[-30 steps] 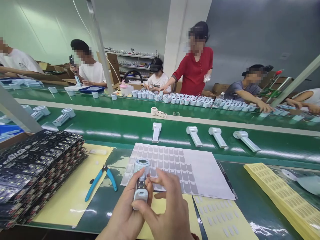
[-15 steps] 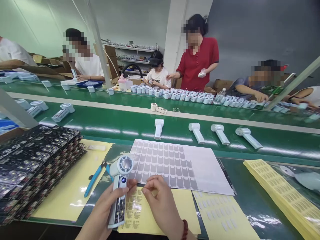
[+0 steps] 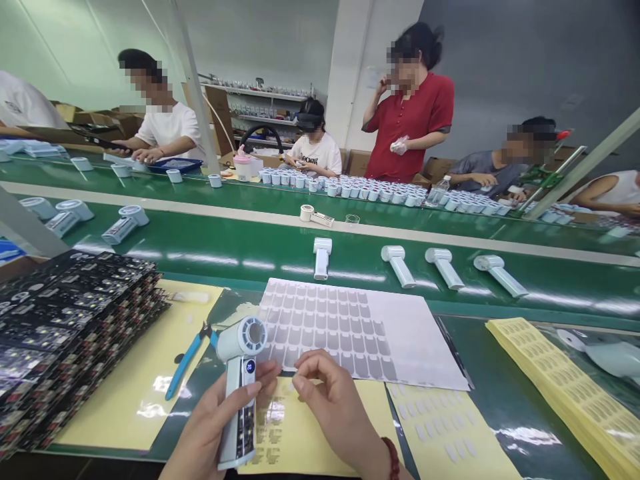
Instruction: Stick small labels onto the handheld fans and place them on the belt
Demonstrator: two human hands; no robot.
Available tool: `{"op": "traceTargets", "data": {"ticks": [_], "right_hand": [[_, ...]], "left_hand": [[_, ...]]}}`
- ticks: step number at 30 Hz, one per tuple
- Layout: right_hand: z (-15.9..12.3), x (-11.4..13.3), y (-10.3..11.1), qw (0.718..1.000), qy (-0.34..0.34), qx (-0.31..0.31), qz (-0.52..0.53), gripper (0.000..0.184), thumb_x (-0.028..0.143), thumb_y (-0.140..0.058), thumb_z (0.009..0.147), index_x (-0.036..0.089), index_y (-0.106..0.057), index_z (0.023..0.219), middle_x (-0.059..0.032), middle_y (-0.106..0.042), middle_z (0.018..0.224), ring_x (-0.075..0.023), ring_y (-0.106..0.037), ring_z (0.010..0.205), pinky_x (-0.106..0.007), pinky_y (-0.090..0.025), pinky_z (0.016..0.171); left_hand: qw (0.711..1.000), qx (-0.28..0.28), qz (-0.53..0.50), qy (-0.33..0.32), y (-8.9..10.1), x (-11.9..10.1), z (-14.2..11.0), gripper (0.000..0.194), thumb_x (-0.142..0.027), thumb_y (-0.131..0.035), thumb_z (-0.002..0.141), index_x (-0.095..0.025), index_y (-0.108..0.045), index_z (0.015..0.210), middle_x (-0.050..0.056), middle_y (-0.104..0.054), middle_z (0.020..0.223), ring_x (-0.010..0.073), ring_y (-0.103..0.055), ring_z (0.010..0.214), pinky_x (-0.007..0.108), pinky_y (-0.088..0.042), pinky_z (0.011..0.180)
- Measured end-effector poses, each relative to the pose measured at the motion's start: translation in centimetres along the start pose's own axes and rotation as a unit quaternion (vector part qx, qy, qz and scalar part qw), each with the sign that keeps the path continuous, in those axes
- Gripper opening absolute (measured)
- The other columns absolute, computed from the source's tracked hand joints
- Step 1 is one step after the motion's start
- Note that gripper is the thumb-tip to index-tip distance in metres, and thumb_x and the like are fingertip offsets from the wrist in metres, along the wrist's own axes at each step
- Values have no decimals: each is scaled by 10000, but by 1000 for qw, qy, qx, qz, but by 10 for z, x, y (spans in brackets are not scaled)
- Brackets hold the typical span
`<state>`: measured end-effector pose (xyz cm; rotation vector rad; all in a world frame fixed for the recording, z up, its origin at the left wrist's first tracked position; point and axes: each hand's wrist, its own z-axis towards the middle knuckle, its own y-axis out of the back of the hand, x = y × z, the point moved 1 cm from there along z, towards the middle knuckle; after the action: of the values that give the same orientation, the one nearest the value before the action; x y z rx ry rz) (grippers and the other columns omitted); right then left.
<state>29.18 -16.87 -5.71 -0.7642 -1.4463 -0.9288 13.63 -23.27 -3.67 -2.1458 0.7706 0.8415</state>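
1. Left grip (image 3: pixel 213 417): closed around the handle of a light-blue handheld fan (image 3: pixel 241 370), with the thumb laid across the handle.
2. Handheld fan position: we hold it above the counter (image 3: pixel 500 393), tilted, head uppermost and handle end toward us. The lit display (image 3: pixel 249 365) reads 20; dark parts show along the handle below it.
3. Right grip (image 3: pixel 299 371): narrow, thumb and forefinger close together, beside the fan and apart from it. We cannot tell whether a small item sits between the fingertips. A red bracelet (image 3: pixel 391 460) circles the wrist.
4. Centre: below the grips we have a yellow printed sheet (image 3: pixel 320 447). Just beyond it lies a white label sheet (image 3: pixel 410 333) bearing rows of grey labels.
5. Right side: we note a yellow sticker sheet (image 3: pixel 470 460) with small pale stickers and, farther right, a stack of yellow label sheets (image 3: pixel 545 380).
6. Left side: blue-handled cutters (image 3: pixel 185 370) lie partly hidden behind the fan head, near a stack of black printed panels (image 3: pixel 75 320).
7. Beyond the counter: we see more fans (image 3: pixel 323 259) lying spaced along a green conveyor belt (image 3: pixel 260 233).
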Motion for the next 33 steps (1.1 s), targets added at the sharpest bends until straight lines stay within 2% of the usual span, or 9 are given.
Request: {"op": "traceTargets", "data": {"ticks": [3, 5, 7, 11, 15, 20, 23, 29, 33], "right_hand": [[-3, 18, 3, 996, -1, 26, 85, 129, 328, -644, 850, 212, -602, 812, -48, -558, 983, -170, -566, 823, -243, -492, 599], [-5, 31, 3, 996, 1, 36, 88, 101, 293, -658, 834, 214, -613, 790, -50, -558, 974, -191, -567, 894, -223, -476, 576], [-5, 43, 2, 997, -6, 41, 66, 74, 248, -655, 823, 217, -624, 764, -44, -557, 965, -196, -571, 931, -209, -465, 565], [-3, 54, 3, 999, -24, 40, 13, 98, 199, -652, 805, 218, -611, 717, -19, -547, 966, -165, -597, 866, -205, -460, 550], [1, 53, 7, 999, -28, 28, -16, 117, 211, -650, 812, 222, -605, 705, -19, -543, 980, -188, -602, 966, -213, -467, 588], [3, 50, 8, 999, -23, 19, -27, 93, 205, -656, 808, 220, -617, 725, -16, -538, 977, -173, -604, 892, -226, -469, 581], [3, 49, 7, 999, -16, 17, -44, 91, 186, -647, 815, 218, -612, 738, -8, -535, 967, -143, -589, 810, -222, -462, 573], [3, 43, 7, 987, 85, -24, -137, 92, 150, -577, 858, 221, -549, 806, -8, -529, 972, -144, -589, 801, -257, -444, 599], [4, 40, 9, 991, 107, -69, -32, 82, 216, -586, 885, 222, -576, 804, -25, -537, 966, -167, -599, 874, -246, -467, 610]], "left_hand": [[999, 30, 20, -13, -9, -6, 0, 495, -341, -869, 625, -163, -738, 1068, 82, -778, 903, 241, -724, 860, 256, -549, 705], [999, 47, 12, -25, -17, -9, 2, 489, -434, -834, 669, -180, -739, 1076, 69, -775, 938, 240, -714, 880, 251, -539, 660], [998, 59, -11, -22, -25, -9, 5, 485, -501, -802, 687, -180, -750, 1047, 71, -771, 988, 266, -694, 975, 279, -555, 738], [996, 74, -42, -17, -39, -9, 10, 495, -538, -790, 678, -175, -760, 1014, 82, -762, 1046, 311, -651, 1093, 345, -553, 868], [997, 67, -45, -18, -46, -8, 12, 490, -497, -773, 724, -185, -735, 1099, 75, -746, 1118, 297, -623, 1158, 341, -536, 925], [997, 11, -69, -16, -55, -9, 13, 415, -359, -688, 845, -197, -674, 1226, 53, -724, 1191, 236, -595, 1215, 308, -467, 1031], [998, -6, -62, -20, -60, -11, 13, 394, -345, -701, 829, -192, -692, 1193, 61, -737, 1150, 256, -616, 1183, 339, -480, 1024], [995, 82, -56, -14, -61, -12, 7, 393, -382, -798, 715, -201, -746, 1059, 67, -748, 1087, 302, -636, 1140, 384, -517, 984], [988, 153, -28, -2, -64, -15, -1, 500, -268, -849, 651, -203, -721, 1130, 90, -728, 1161, 327, -625, 1165, 385, -519, 972]]}}
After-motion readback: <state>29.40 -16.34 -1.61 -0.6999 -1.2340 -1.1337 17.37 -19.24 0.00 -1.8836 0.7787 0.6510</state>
